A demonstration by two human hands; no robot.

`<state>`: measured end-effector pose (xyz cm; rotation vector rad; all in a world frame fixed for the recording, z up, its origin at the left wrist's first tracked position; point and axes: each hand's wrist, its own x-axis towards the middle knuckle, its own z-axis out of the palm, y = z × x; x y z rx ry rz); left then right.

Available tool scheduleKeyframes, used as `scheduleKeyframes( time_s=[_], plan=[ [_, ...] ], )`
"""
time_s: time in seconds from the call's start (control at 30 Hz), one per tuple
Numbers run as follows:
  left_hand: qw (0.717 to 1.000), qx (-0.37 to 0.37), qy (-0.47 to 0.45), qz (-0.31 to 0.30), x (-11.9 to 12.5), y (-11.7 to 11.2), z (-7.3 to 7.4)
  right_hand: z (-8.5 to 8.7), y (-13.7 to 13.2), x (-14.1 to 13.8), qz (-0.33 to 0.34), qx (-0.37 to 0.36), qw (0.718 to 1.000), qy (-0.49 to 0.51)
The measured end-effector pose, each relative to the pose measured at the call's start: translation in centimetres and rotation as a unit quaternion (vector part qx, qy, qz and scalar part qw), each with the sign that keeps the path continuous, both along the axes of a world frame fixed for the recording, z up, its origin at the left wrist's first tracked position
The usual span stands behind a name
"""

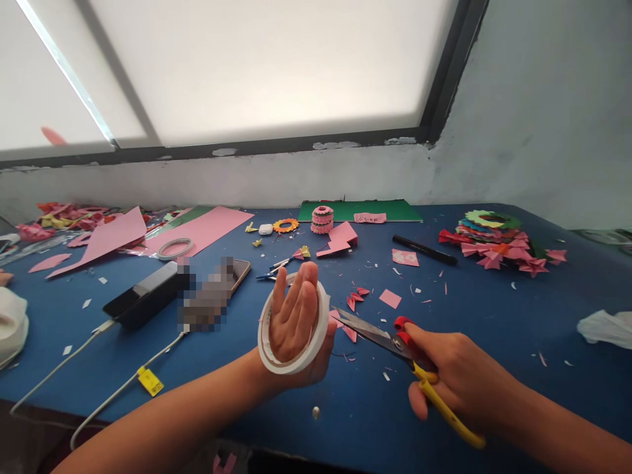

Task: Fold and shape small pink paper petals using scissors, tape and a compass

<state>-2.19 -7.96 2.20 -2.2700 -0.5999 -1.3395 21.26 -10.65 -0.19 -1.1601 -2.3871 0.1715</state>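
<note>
A roll of white double-sided-looking tape (264, 352) rings my left hand (293, 322). Several fingers poke up through its hole, and the thumb side stays outside against the rim. My right hand (451, 372) grips scissors (370, 329) with red and yellow handles. Their blades point left, the tip close to the tape's right edge, where a short end sticks out. Just behind the tip is a pink paper piece (349, 332), partly hidden; I cannot tell if my left hand touches it. Small red folded pieces (356, 298) and a pink square (390, 299) lie beyond.
On the blue table (494, 316) are a black marker (424, 250), a stack of paper flowers (498, 237), another tape roll (175, 248), pink sheets (207, 227), a phone (212, 293) and a black device (148, 293) with cables. Paper scraps lie scattered around.
</note>
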Motion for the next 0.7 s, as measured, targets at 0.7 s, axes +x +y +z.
scheduleKeyframes(
  time_s=[0.7],
  plan=[
    [0.998,-0.018,-0.012,-0.056,0.00,0.13,-0.86,1.05,0.18,-0.06,-0.013,0.010,1.000,-0.024]
  ],
)
